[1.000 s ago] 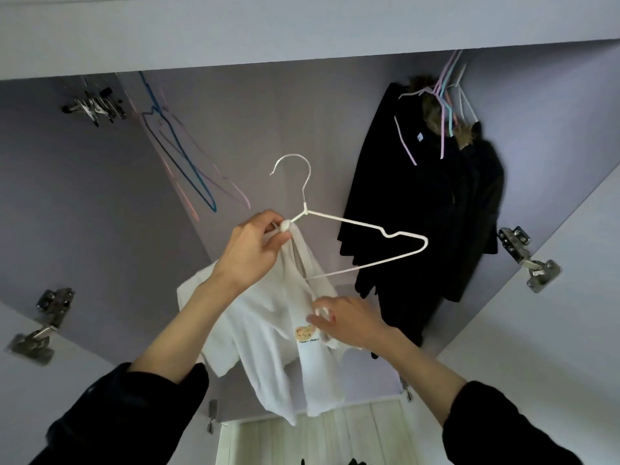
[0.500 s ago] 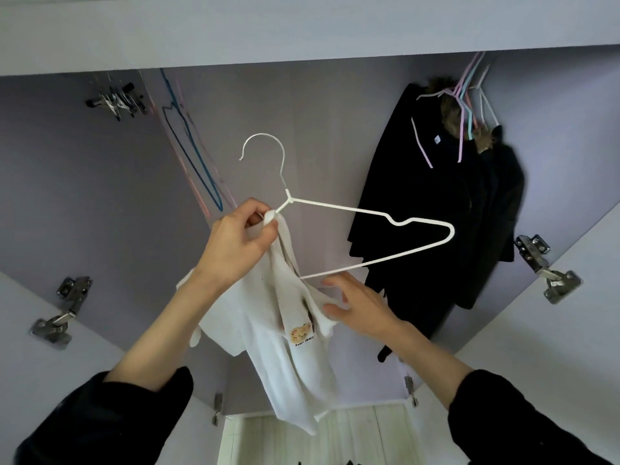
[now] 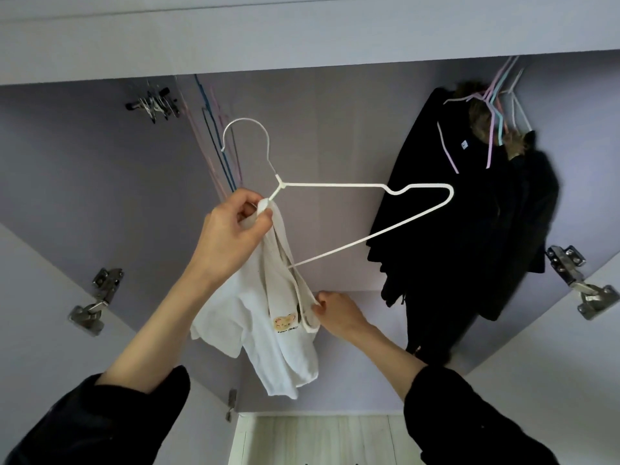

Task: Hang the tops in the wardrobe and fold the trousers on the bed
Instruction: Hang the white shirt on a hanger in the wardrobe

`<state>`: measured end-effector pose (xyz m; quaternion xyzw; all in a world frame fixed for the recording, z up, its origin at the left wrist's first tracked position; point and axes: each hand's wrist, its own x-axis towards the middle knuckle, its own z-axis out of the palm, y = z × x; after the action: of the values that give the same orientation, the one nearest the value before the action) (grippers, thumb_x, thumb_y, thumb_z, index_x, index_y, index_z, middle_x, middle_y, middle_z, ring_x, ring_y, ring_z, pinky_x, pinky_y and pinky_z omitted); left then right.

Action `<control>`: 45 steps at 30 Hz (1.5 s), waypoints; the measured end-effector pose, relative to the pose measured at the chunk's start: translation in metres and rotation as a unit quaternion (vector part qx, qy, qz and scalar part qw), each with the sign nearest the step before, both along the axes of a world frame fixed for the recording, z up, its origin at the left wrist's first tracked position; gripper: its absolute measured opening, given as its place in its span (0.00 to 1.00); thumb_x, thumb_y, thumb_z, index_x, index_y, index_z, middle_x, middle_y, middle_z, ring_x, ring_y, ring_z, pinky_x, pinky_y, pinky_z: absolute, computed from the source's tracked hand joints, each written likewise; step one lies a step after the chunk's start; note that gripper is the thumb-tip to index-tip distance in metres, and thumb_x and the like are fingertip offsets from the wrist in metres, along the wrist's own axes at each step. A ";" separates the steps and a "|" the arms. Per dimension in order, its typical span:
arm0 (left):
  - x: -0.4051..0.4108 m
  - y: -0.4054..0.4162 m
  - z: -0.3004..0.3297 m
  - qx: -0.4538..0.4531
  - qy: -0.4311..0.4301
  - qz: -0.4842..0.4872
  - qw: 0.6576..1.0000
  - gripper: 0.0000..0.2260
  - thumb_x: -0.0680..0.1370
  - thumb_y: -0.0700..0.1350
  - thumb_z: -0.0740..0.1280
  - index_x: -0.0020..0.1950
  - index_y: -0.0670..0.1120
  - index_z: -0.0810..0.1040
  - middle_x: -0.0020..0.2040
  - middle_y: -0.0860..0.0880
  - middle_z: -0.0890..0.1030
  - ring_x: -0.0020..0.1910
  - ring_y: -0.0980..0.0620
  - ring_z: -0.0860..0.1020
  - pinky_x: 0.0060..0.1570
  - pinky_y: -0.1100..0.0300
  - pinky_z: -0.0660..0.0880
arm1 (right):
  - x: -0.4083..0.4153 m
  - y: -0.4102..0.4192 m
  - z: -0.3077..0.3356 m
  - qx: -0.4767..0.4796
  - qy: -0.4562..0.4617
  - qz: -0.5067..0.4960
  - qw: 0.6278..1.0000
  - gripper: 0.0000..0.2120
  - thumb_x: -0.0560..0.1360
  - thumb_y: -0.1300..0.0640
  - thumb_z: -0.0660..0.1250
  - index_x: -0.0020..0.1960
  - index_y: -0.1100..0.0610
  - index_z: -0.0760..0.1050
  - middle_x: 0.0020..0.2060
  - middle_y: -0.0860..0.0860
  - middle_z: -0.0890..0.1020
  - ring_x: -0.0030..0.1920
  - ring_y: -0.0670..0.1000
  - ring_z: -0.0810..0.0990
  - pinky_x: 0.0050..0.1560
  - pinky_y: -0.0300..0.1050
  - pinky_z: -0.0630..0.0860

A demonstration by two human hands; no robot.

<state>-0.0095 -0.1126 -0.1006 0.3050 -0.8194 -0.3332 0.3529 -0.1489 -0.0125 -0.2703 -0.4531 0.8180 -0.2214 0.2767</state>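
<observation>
Both hands (image 3: 235, 229) w/ white top (image 3: 268, 333), hanger (image 3: 335, 184)

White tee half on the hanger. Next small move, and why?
Probably the right hand pulls the small white T-shirt's neckline over the white wire hanger's bare right arm: that arm sticks out uncovered, while the left hand pinches fabric at the hanger's neck.
</observation>
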 end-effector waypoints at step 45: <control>-0.021 0.000 -0.039 -0.099 -0.068 0.072 0.990 0.09 0.78 0.46 0.65 0.55 0.44 0.81 0.44 0.42 0.78 0.42 0.45 0.76 0.38 0.67 0.61 | -0.087 0.054 0.137 -0.067 -0.062 -0.065 0.994 0.10 0.76 0.51 0.64 0.57 0.51 0.75 0.39 0.49 0.82 0.31 0.45 0.80 0.30 0.37 0.74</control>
<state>-0.0303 -0.1129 -0.1393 0.3489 -0.8465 -0.2021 0.3476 -0.2362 0.0411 -0.1336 -0.4023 0.8103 -0.3209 0.2804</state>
